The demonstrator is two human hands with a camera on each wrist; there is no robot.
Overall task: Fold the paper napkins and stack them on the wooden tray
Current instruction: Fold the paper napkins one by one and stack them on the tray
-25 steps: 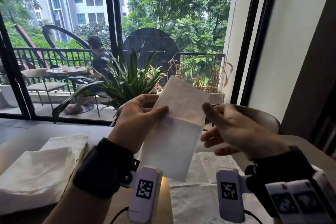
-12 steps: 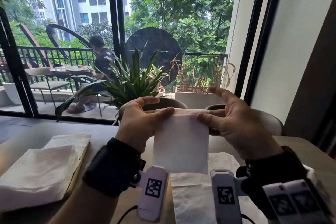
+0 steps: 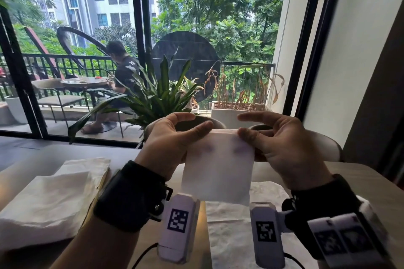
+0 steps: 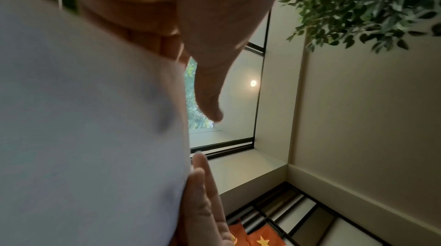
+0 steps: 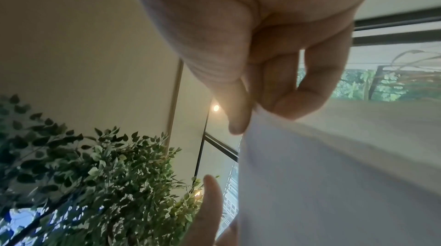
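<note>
Head view: my left hand (image 3: 170, 144) and my right hand (image 3: 282, 148) hold one white folded paper napkin (image 3: 218, 170) upright in the air above the desk (image 3: 360, 183). Each hand pinches an upper corner, thumb on the near face, fingers behind; both index fingers stand clear above the top edge. The napkin hangs flat, fold line along the top. Below it a sheet of unfolded white napkin paper (image 3: 229, 231) lies on the desk. To the left, a stack of white folded napkins (image 3: 48, 201) rests on the light wooden tray (image 3: 104, 178), of which only the right edge shows. A potted green plant (image 3: 157, 98) stands beyond the desk.

Left wrist view: my left hand (image 4: 207, 46) sits against the napkin (image 4: 90, 127), which fills the left half of the picture; the thumb points downward along its edge. The fingers of the right hand (image 4: 203, 203) touch the lower edge.

Right wrist view: my right hand (image 5: 262, 51) pinches the napkin (image 5: 334, 174) at its corner between the thumb and a curled finger; the picture is blurred
</note>
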